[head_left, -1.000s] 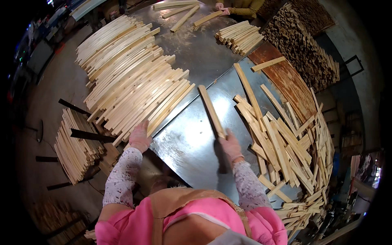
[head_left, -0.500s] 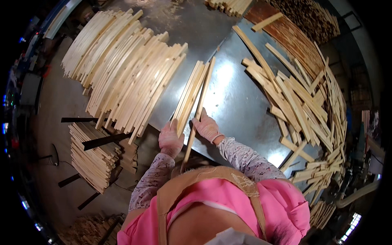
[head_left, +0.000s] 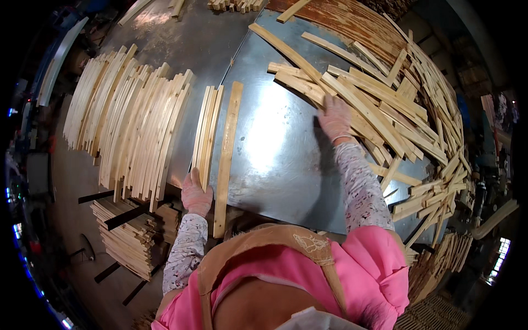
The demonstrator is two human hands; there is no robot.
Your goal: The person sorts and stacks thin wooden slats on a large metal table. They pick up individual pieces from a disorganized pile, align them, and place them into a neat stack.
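Observation:
My left hand [head_left: 197, 194], in a pale pink glove, is closed round the near end of a small bundle of wooden strips [head_left: 207, 129] standing on edge side by side. Just right of that bundle, a single wooden strip [head_left: 227, 148] lies flat, its near end reaching past the table's edge; neither hand touches it. My right hand [head_left: 334, 117], gloved alike, rests at the left side of a jumbled pile of wooden strips [head_left: 379, 118]. Its fingers are stretched out against the strips, with no firm hold showing.
A broad row of stacked strips [head_left: 129, 129] covers the metal table's [head_left: 258, 170] left side, partly on dark bars [head_left: 129, 217]. Below it, more strips [head_left: 124, 236] are stacked. A reddish-brown worn board [head_left: 352, 22] lies at the far right, beside heaped strips.
My right hand has let go of the single strip, which now lies flat, and moved right to the loose pile. My left hand stays at the bundle. The view has shifted rightward.

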